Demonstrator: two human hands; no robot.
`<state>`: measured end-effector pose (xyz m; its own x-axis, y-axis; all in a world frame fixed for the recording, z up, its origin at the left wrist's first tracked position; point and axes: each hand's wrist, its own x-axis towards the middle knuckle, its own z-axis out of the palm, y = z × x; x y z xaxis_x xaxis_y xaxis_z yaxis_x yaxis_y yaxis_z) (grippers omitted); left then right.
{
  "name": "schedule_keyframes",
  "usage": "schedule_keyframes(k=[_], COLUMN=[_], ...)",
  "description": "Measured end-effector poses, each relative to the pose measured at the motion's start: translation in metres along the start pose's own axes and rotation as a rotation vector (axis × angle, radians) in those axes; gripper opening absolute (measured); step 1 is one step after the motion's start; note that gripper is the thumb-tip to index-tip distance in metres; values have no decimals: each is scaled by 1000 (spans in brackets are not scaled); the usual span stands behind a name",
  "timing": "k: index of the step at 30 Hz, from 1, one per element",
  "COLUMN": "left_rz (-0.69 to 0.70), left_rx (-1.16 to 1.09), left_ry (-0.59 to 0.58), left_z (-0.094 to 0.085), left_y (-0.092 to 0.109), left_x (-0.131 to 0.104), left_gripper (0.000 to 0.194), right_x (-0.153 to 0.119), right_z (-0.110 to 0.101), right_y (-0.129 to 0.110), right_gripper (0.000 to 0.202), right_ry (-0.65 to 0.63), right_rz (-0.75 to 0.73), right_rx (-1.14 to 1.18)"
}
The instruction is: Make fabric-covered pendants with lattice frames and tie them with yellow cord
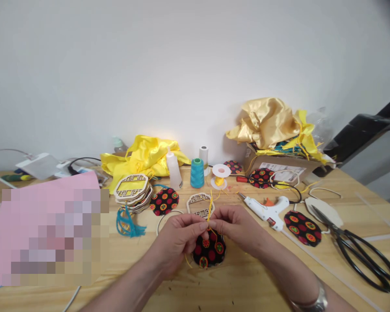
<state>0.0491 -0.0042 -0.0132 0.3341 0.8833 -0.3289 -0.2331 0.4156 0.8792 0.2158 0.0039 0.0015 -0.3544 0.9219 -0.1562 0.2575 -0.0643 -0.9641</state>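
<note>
Fingertips of my left hand (pixel 188 232) and my right hand (pixel 232 223) meet in a pinch on a thin yellow cord (pixel 210 206). One stretch of the cord rises above the fingers, and a loose end hangs below. Under my hands lies a round black fabric piece (pixel 204 258) with red and orange flower patterns, partly covered by my left hand. Just beyond the fingers rests a pale wooden lattice frame (pixel 199 203). A thin pale ring (pixel 160 221) shows partly behind my left hand. Whether the cord is attached to the fabric piece I cannot tell.
To the right are a white glue gun (pixel 263 210), a patterned piece (pixel 303 227) and large black scissors (pixel 354 247). Behind stand a teal thread cone (pixel 197 173), a squeeze bottle (pixel 173 169) and a yellow cord spool (pixel 219 177). Stacked lattice frames (pixel 131 188) and a teal tassel (pixel 130 223) lie left.
</note>
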Motion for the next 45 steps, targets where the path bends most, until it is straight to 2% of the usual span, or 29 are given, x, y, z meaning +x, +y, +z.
schedule_keyframes(k=[8,18,24,26,31,34,38,40,42,44,45], left_rz=[-93,-123,-107,-61,19,37,-19,-42,-54,-40,-28], left_rx=[-88,-136,-147,-159,-163,-184,-234,-255,-274,-296,-299], left_ry=[-33,-79,-23,25,148,168,184,188,197,207,213], left_z=[0,-2,-1,-2,-1,0,2,3,3,4,4], left_y=[1,-1,-1,1,3,1,-1,-1,1,2,3], left_x=[-2,0,-1,0,3,3,2,1,1,1,1], left_gripper=[17,16,15,15,18,17,19,20,20,20,20], right_x=[-4,-5,-4,-4,-9,-16,-22,-24,-25,-24,-23], right_z=[-2,-2,-4,-3,7,19,36,39,38,33,30], right_y=[-4,-2,-2,-2,-7,-4,8,12,12,7,5], right_gripper=[28,30,30,30,29,26,17,18,18,15,17], right_ry=[-89,-124,-135,-104,72,134,87,34,-2,0,45], right_rz=[117,109,87,48,-108,-252,-528,-663,-748,-753,-717], right_rx=[157,199,159,79,-189,-463,-1013,-1174,-1189,-1037,-910])
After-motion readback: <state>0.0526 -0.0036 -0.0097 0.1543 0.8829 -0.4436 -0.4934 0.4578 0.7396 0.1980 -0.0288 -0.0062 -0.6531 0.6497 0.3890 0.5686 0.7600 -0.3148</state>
